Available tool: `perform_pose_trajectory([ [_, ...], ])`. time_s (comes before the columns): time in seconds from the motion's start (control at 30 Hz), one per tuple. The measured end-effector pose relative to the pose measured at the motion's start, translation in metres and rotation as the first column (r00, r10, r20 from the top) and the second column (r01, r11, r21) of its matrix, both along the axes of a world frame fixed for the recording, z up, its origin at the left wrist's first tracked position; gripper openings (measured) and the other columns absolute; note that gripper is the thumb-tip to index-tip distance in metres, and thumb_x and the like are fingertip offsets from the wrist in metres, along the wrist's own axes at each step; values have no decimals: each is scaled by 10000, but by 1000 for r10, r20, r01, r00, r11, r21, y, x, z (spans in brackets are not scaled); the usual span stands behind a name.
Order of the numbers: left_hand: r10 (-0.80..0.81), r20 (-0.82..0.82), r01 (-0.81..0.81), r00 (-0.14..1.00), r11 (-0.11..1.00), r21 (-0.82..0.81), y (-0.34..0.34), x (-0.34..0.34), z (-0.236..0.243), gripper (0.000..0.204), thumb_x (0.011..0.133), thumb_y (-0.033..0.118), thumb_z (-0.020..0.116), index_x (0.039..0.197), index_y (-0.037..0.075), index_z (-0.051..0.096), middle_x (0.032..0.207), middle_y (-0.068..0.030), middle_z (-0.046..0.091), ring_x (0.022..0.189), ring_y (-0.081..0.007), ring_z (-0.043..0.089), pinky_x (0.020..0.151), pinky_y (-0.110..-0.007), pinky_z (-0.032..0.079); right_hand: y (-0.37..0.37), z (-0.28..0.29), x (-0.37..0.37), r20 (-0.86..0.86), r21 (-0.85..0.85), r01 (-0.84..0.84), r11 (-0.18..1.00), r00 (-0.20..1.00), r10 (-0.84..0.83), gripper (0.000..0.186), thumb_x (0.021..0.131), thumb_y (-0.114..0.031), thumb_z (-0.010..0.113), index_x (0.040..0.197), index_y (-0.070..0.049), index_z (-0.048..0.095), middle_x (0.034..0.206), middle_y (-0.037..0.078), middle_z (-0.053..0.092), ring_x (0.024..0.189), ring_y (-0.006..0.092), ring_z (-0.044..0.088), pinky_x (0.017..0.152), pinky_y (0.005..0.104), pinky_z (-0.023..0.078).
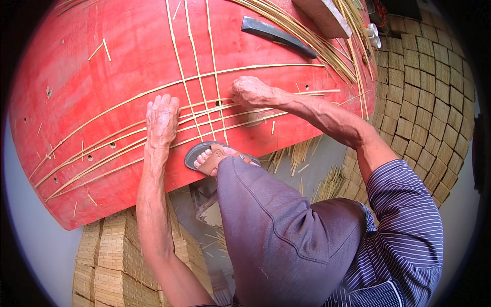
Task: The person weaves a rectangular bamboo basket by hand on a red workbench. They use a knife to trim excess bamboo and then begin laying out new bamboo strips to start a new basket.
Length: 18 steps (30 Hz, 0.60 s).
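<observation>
Several long, thin bamboo strips (110, 134) run left to right across a red board (117, 66). Three more strips (194, 56) cross them from the far side, forming an open lattice. My left hand (162, 117) is closed on the lengthwise strips, left of the crossing. Right of it, my right hand (250, 92) is curled with fingertips pinched at a strip, just below the farthest lengthwise one. The fingertips of both hands are partly hidden. My sandaled foot (217, 156) rests at the board's near edge, over the near ends of the crossing strips.
A dark curved blade-like tool (279, 37) lies at the far right, beside a bundle of loose strips (327, 48) and a block (325, 18). Stacks of woven squares (419, 92) stand right, with more stacks (117, 256) below the board. Cut strips (296, 156) litter the floor.
</observation>
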<state>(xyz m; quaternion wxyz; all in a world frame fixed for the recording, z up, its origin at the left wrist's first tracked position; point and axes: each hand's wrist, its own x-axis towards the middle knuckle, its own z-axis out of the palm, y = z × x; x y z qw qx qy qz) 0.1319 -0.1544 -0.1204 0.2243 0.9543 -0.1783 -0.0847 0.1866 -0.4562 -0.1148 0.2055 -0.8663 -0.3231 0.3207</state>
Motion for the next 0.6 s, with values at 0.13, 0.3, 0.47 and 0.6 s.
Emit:
perform_pose_trajectory([
  [0.13, 62, 115, -58, 991, 998, -38, -4, 15, -1, 75, 828, 109, 611, 802, 80, 547, 822, -114, 539, 847, -313, 552, 716, -456, 431, -4, -6, 21, 83, -39, -5, 999, 997, 9, 132, 804, -153, 623, 744, -42, 587, 743, 192, 618, 742, 428, 607, 631, 542, 457],
  [0.3, 105, 166, -102, 981, 994, -28, -6, 22, -4, 64, 822, 108, 622, 818, 80, 565, 829, -109, 547, 851, -306, 560, 726, -452, 435, 4, 5, 33, 188, -51, 21, 998, 982, -11, 208, 830, -208, 634, 746, -25, 587, 816, 225, 646, 807, 424, 645, 654, 537, 498],
  [0.47, 68, 118, -55, 991, 992, -110, -15, 9, 15, 118, 771, 101, 684, 835, 81, 586, 837, -104, 563, 879, -304, 571, 751, -454, 437, -1, 14, 13, 257, -53, -69, 996, 963, 80, 187, 818, -199, 658, 794, -32, 575, 771, 177, 606, 749, 394, 628, 613, 512, 493],
  [0.6, -60, -30, 56, 998, 992, -112, -7, -3, 5, 205, 716, 97, 744, 805, 67, 562, 804, -111, 561, 852, -321, 569, 743, -464, 443, 0, 5, -8, 192, -117, -148, 982, 967, 168, 161, 790, -187, 666, 780, -44, 592, 755, 167, 623, 734, 384, 643, 576, 494, 499],
])
